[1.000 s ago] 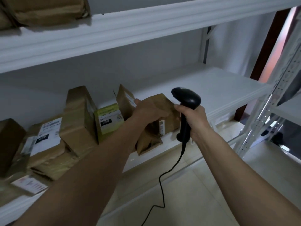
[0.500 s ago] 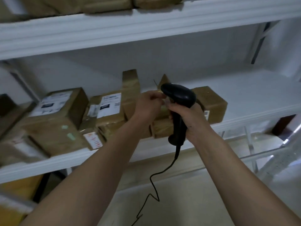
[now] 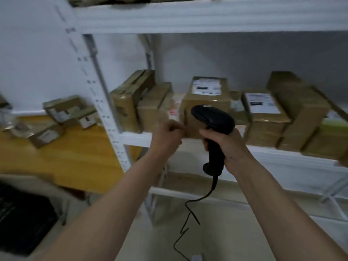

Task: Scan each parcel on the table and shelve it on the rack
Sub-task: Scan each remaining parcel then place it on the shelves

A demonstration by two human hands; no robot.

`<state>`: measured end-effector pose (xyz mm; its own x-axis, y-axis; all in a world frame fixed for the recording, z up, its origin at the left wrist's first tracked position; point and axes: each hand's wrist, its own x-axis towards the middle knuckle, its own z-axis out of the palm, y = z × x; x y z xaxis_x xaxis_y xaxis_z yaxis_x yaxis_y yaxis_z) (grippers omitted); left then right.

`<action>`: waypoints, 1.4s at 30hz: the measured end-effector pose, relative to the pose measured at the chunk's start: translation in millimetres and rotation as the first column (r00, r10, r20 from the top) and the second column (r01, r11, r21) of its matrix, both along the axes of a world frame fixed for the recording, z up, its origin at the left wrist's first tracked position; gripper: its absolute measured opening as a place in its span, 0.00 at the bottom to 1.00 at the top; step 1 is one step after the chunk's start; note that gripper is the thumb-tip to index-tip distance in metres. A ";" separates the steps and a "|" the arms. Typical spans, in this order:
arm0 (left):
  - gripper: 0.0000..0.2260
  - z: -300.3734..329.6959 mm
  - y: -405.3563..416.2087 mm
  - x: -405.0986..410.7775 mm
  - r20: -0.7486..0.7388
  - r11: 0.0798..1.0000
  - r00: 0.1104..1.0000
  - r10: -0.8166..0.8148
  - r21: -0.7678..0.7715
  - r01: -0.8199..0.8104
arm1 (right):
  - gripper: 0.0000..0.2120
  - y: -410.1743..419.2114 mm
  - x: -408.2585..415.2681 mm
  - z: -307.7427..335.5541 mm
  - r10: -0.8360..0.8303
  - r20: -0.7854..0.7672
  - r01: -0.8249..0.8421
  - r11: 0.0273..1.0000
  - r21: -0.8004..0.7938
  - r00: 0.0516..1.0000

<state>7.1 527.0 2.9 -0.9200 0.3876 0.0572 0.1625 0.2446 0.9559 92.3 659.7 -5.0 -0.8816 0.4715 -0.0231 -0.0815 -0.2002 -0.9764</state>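
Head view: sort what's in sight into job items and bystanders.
Job:
- scanner, held by right hand
- left hand, fingers curled, nothing visibly held
- parcels on table
- shelved parcels
- rack
- yellow table

Bystanders:
- dark object, lower left
- scanner cable

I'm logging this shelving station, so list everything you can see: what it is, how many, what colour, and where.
shelved parcels: about seven, brown, middle shelf of the rack
rack: one, white, ahead
table parcels: about four, brown with white labels, on the table at left
table: one, yellow top, left of the rack
scanner: one, black, corded, in the right hand
dark object: one, black, lower left, unclear
hands: left hand empty, fingers curled, by the shelf edge; right hand grips the scanner
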 end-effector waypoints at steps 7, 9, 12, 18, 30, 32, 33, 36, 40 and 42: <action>0.13 -43.4 -186.0 -67.6 0.192 0.958 0.939 0.284 -0.088 -0.271 | 0.07 -142.6 -74.0 -41.9 0.095 0.130 -0.091 0.995 -0.038 0.987; 0.12 -51.0 -227.6 -78.3 0.221 0.943 0.917 0.333 -0.106 -0.316 | 0.07 -181.1 -90.2 -51.7 0.122 0.160 -0.114 0.992 -0.057 0.980; 0.12 -58.4 -278.4 -89.8 0.237 0.915 0.884 0.402 -0.116 -0.386 | 0.07 -226.8 -111.3 -61.1 0.151 0.205 -0.145 0.989 -0.043 0.967; 0.12 -69.4 -337.5 -111.7 0.290 0.868 0.821 0.492 -0.090 -0.488 | 0.07 -275.7 -156.8 -68.0 0.196 0.242 -0.202 0.979 -0.003 0.950; 0.10 -82.2 -389.0 -221.9 0.317 0.840 0.784 0.533 -0.085 -0.536 | 0.06 -332.6 -281.6 -92.2 0.264 0.255 -0.258 0.965 -0.057 0.930; 0.09 -83.9 -390.6 -252.4 0.326 0.849 0.790 0.519 -0.091 -0.520 | 0.05 -335.0 -308.7 -94.0 0.263 0.266 -0.252 0.965 -0.076 0.927; 0.09 -84.0 -390.3 -268.9 0.328 0.856 0.796 0.509 -0.098 -0.507 | 0.05 -336.0 -322.7 -94.2 0.264 0.273 -0.250 0.964 -0.086 0.925; 0.10 -82.7 -387.8 -319.9 0.328 0.873 0.811 0.485 -0.122 -0.473 | 0.05 -338.7 -366.7 -94.9 0.252 0.302 -0.226 0.967 -0.117 0.920; 0.10 -87.1 -390.4 -377.6 0.322 0.889 0.829 0.457 -0.128 -0.441 | 0.05 -347.0 -427.8 -90.4 0.246 0.311 -0.211 0.967 -0.141 0.918; 0.10 -93.7 -397.1 -396.7 0.335 0.885 0.820 0.464 -0.144 -0.442 | 0.05 -355.8 -454.8 -89.3 0.232 0.329 -0.195 0.971 -0.141 0.915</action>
<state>-389.6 129.9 -90.8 -0.9466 -0.0855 -0.3110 -0.3225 0.2629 0.9093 -362.5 304.0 -94.3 -0.8909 0.2516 -0.3782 0.3084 -0.2765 -0.9102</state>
